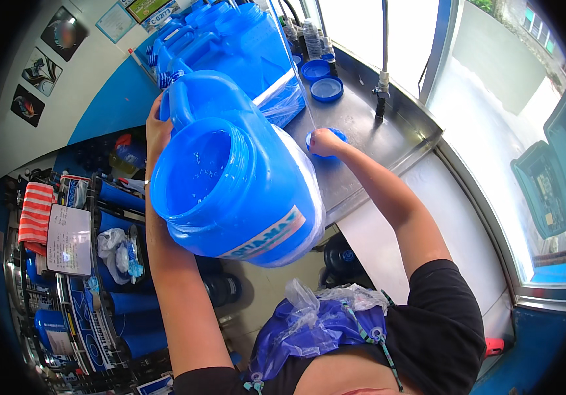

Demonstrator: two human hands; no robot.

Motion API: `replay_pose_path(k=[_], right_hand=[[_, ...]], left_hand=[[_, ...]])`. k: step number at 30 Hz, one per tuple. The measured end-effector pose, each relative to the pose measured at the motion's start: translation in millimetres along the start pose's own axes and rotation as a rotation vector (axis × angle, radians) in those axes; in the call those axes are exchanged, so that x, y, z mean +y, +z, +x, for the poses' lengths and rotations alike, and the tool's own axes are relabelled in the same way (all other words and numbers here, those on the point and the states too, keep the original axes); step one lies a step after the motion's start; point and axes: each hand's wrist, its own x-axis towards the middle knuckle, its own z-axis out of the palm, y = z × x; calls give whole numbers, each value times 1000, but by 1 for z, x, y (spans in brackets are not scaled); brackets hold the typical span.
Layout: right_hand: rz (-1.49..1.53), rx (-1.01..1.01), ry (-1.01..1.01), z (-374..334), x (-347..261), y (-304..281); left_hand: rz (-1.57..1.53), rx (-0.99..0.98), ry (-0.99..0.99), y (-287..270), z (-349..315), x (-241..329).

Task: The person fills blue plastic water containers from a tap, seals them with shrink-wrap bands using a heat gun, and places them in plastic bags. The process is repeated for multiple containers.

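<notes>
Head view: holding a large blue wide-mouth jug with the left hand, fingers curled in at the side handle and partly hidden behind it. Keeping the right hand closed in, narrow, over a round blue lid on the steel worktop; can't tell whether gripping or only pressing, fingertips hidden underneath.

Jug location: placed centrally, in front of the torso, at the near left side of the worktop, tilted with open mouth toward the camera. Can't tell what the base rests on, hidden from this angle. Showing bright specks on the inner wall, a pale label on the near side, clear wrap around the lower body.

Seen just beyond: more blue jugs in a row, clear wrap around the nearest. Farther back on the worktop, right of the row: two more blue lids and, near small clear bottles. Hanging over the worktop on the right: a dark nozzle on a pipe.

Off to the left: a red-and-white striped towel, a small whiteboard just beside it, then a crumpled clear plastic bag. Worn at the bottom: a blue-purple plastic apron, black sleeves.
</notes>
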Motion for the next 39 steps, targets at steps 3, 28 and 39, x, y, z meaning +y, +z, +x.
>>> replay_pose_path(k=[3,28,39], right_hand=[[192,41,91,-1,4,1],[-9,543,-181,-66,-2,8],[489,945,259,-116,23,-34]], left_hand=[[-26,-10,-23,3,-3,1],[366,714,611,24,-113,54],[-327,-712,-367,262,-242,-17]])
